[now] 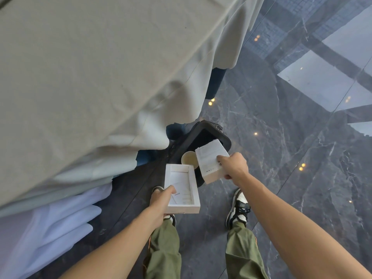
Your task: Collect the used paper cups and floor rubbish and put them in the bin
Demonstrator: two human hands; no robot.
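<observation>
At frame centre, the right hand (233,166) is gripping a white cardboard box lid (211,162) over the black plastic bin (189,141) — the left hand (161,200) is clasping the open white box tray (182,188). A cream paper cup (189,159) is showing at the bin's mouth; the wide lid may catch the rim and fall to the floor.

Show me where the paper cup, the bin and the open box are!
paper cup (189,159), head view, on its pale inside.
bin (193,137), head view, on its dark left rim.
open box (182,178), head view, on its white inner floor.
</observation>
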